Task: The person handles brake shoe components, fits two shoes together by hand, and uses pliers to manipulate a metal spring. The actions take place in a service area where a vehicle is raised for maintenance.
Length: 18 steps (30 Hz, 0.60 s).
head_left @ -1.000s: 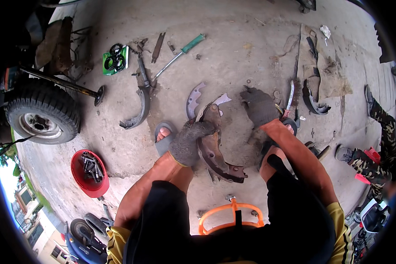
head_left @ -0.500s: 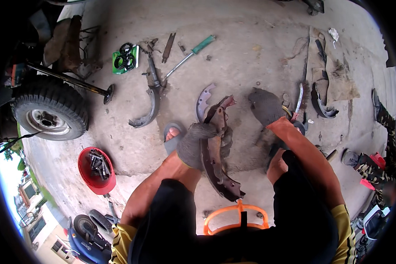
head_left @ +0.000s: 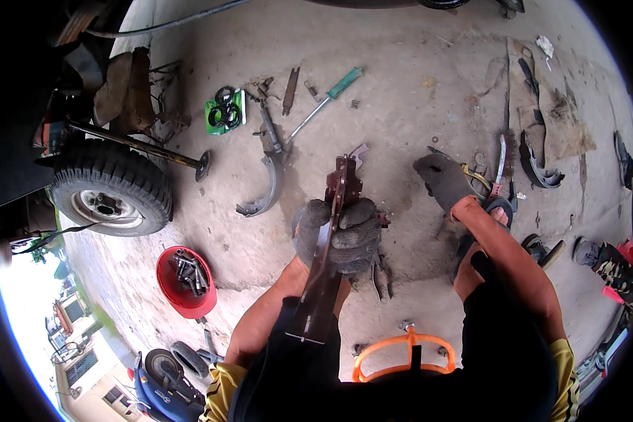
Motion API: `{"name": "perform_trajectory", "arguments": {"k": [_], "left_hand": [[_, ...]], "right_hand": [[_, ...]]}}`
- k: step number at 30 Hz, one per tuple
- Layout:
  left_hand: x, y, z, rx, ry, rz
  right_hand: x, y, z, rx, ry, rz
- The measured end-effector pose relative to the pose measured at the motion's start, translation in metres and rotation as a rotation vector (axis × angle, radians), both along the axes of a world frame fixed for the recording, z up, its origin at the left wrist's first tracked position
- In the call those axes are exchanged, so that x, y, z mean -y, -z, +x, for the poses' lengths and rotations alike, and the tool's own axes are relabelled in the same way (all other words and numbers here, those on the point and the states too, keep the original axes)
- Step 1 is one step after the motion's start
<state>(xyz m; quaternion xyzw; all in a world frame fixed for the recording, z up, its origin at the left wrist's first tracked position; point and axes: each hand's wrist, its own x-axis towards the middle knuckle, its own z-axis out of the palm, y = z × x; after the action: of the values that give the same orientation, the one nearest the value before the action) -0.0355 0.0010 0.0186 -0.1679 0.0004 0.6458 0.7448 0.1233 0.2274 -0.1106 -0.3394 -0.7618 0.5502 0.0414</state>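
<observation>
A grey-gloved left hand, mine, is wrapped round a long brown brake shoe, held up between my knees and seen nearly edge-on. Behind it the purple tip of another brake shoe shows on the floor, mostly hidden. My right hand, also gloved, hovers low to the right with its fingers bent down; its back hides the fingertips and anything in them. Right beside it are yellow handles of a tool, partly covered by the hand. A red-handled tool lies just beyond.
Left lie a curved brake shoe, a green-handled screwdriver and black rings on a green card. A red helmet holds sockets; a wheel stands behind it. Another shoe lies right. An orange frame is below me.
My left hand has raised the brake shoe and turned it edge-on toward me. My right hand has shifted slightly, beside the yellow handles. The whole view has swung, so floor things appear farther right.
</observation>
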Motion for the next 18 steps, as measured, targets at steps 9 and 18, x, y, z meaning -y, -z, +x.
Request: {"name": "perform_trajectory", "arguments": {"k": [9,18], "left_hand": [[-0.003,-0.001,0.003,-0.137,-0.049,-0.131],[-0.010,-0.005,0.019,-0.362,-0.177,-0.684]], "right_hand": [[-0.001,-0.064,-0.020,-0.061,0.408,-0.947],[-0.007,-0.057,-0.012,0.147,0.187,-0.585]]}}
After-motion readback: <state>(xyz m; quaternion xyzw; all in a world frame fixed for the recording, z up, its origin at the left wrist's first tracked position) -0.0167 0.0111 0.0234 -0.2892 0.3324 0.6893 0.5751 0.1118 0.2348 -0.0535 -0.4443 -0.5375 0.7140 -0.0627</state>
